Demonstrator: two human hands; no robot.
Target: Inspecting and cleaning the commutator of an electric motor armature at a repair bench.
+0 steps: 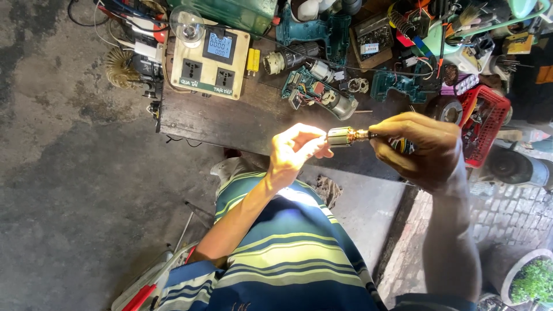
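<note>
Both hands hold a small motor armature [347, 136] level above the near edge of a dark wooden workbench [230, 118]. My left hand [295, 151] pinches the pale laminated core end with fingertips and thumb. My right hand [419, 148] is closed around the shaft end, just past the brass-coloured commutator. Strong sunlight falls on my left hand and the armature. My striped shirt [288, 253] fills the lower middle of the view.
On the bench are a cream test panel [208, 56] with sockets, a digital meter and a glass bulb, an opened teal drill body [318, 92], and other tool parts. A red basket [487, 121] is at the right, a potted plant [533, 281] at the lower right. The floor is concrete.
</note>
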